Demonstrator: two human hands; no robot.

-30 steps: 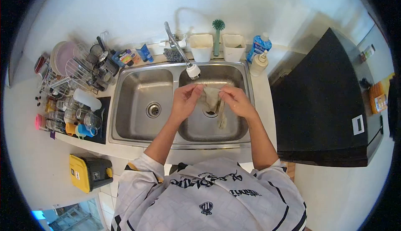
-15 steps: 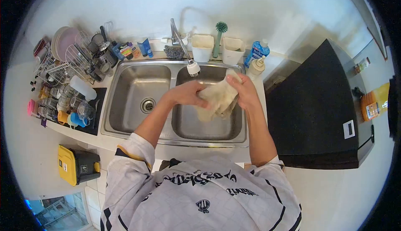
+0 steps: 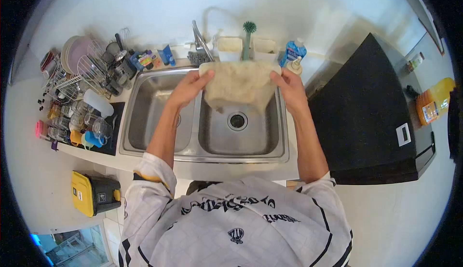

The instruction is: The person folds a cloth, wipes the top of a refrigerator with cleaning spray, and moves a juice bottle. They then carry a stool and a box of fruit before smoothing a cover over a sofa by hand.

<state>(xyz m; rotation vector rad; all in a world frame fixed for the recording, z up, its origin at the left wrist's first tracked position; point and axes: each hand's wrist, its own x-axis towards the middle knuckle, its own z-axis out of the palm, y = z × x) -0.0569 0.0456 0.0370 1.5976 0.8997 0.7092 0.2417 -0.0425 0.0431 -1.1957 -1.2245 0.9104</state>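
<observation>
A beige, stained cloth is stretched wide over the right basin of the steel double sink. My left hand pinches its upper left corner, and my right hand grips the upper right corner. The lower edge hangs loose above the drain. Behind the cloth rises the faucet; its spray head is hidden by the fabric.
Two white containers, a green brush, a blue soap bottle and a pump bottle line the back. A loaded dish rack stands left, a black refrigerator right. A yellow-lidded bin is lower left.
The cloth was bunched between my hands and is now spread out. My hands have moved apart and a little upward, and the right basin's drain has come into view.
</observation>
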